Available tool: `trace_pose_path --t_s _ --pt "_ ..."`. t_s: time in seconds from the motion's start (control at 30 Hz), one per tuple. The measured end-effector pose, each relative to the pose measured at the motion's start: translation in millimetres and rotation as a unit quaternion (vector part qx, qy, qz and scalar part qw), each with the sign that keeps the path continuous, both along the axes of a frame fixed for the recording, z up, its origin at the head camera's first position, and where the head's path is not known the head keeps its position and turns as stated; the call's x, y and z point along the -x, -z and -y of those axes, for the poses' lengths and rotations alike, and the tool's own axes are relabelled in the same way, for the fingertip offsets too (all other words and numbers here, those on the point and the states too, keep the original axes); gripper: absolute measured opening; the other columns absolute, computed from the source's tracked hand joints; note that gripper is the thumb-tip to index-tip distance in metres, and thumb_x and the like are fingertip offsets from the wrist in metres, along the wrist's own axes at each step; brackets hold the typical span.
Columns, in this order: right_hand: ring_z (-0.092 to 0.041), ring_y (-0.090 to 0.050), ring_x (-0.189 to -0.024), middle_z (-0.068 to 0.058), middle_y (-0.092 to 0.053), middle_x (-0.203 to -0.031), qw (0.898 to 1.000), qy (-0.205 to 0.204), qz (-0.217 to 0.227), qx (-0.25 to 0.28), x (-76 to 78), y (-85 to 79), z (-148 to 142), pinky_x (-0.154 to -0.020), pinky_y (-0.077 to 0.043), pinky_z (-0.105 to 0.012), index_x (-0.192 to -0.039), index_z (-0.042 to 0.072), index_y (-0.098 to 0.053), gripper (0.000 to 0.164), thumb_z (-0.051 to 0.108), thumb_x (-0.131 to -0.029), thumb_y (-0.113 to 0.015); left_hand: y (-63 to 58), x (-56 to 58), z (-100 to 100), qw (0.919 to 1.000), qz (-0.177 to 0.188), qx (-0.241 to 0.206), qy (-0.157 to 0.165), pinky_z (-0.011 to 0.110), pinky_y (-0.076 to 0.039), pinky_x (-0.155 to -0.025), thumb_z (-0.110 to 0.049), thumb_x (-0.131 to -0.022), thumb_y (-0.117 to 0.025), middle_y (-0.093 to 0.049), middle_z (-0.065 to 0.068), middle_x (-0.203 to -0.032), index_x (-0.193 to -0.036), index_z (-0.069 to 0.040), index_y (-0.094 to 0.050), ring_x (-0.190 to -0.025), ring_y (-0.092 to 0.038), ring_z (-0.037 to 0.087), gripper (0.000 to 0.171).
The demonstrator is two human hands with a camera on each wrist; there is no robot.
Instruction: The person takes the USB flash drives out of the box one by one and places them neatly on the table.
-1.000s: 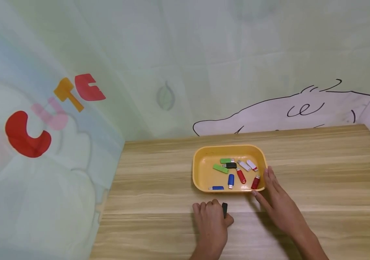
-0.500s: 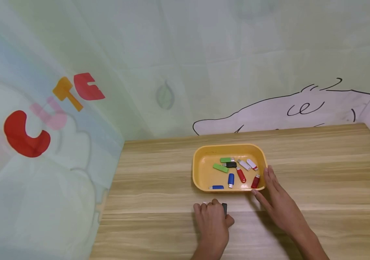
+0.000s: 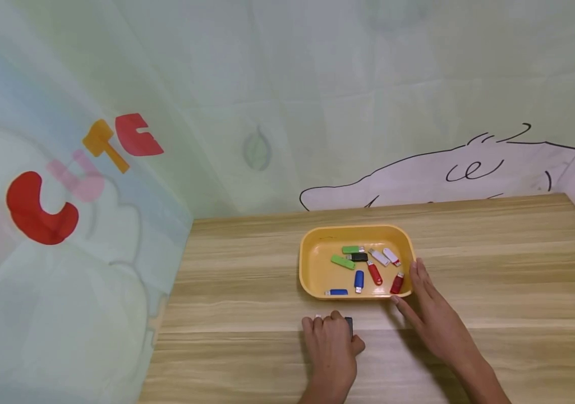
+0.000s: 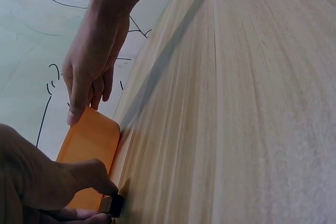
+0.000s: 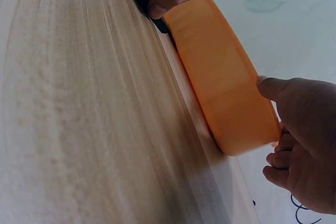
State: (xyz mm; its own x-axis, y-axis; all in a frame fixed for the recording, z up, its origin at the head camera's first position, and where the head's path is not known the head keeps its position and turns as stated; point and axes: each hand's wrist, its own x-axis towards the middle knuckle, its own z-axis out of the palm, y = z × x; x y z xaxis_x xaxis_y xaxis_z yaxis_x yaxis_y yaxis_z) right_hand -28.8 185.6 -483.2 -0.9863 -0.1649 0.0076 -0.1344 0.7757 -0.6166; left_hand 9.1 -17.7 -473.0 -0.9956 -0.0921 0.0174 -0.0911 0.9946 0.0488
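In the head view a yellow plastic tray [image 3: 318, 266] sits on the table with several USB sticks in it. Below its near side, my left hand [image 3: 329, 350] pinches a black USB stick [image 3: 349, 324], mostly covered by the fingers. A small pale bit [image 3: 317, 316] shows at its fingertips; what it is I cannot tell. The right wrist view shows a long black piece [image 5: 152, 14] under the left fingers, with a thin red bit beside it. My right hand [image 3: 441, 328] holds the tray's near right corner, thumb on the near rim and fingers along the right side.
Inside the tray lie green [image 3: 343, 262], black [image 3: 358, 257], white [image 3: 379, 257], red [image 3: 375, 274] and blue [image 3: 359, 280] USB sticks. The wood-grain table [image 3: 509, 269] ends at a printed cloth backdrop [image 3: 368, 112] behind and to the left.
My left hand has shifted very slightly right with the black USB stick, and the pale bit has come into sight at its fingertips. My right hand and the tray stay put.
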Motion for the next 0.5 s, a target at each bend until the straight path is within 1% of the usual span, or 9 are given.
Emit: trace_pose_path --t_s 0.13,0.3,0.5 --pt "-0.05 -0.031 -0.156 -0.02 -0.009 -0.178 1.0 0.0 0.004 -0.005 0.1 -1.3 0.6 -0.118 -0.037 -0.068 -0.169 0.005 -0.013 0.089 0.048 -0.107 -0.06 -1.2 0.1 -0.3 0.9999 0.012 0.0 -0.001 0.036 -0.035 -0.074 -0.041 -0.069 -0.091 -0.061 0.003 -0.062 -0.077 -0.008 -0.068 -0.061 -0.053 0.021 0.041" --pt "-0.051 -0.032 -0.155 -0.02 -0.01 -0.178 1.0 -0.001 0.002 -0.005 0.1 -2.0 1.0 -0.118 -0.038 -0.068 -0.169 0.005 -0.014 0.088 0.047 -0.107 -0.061 -4.5 0.8 0.4 0.9995 0.032 -0.007 0.0 0.036 -0.035 -0.075 -0.047 -0.072 -0.091 -0.062 0.003 -0.064 -0.081 -0.007 -0.07 -0.062 -0.053 0.02 0.046" --pt "-0.052 -0.032 -0.154 -0.02 -0.01 -0.177 1.0 0.0 0.0 -0.009 -0.5 -1.9 1.0 -0.118 -0.037 -0.069 -0.169 0.005 -0.014 0.087 0.047 -0.108 -0.059 -8.6 0.2 5.1 0.9999 0.005 -0.007 0.012 0.035 -0.036 -0.073 -0.05 -0.072 -0.091 -0.063 0.001 -0.066 -0.081 -0.01 -0.069 -0.064 -0.053 0.018 0.047"
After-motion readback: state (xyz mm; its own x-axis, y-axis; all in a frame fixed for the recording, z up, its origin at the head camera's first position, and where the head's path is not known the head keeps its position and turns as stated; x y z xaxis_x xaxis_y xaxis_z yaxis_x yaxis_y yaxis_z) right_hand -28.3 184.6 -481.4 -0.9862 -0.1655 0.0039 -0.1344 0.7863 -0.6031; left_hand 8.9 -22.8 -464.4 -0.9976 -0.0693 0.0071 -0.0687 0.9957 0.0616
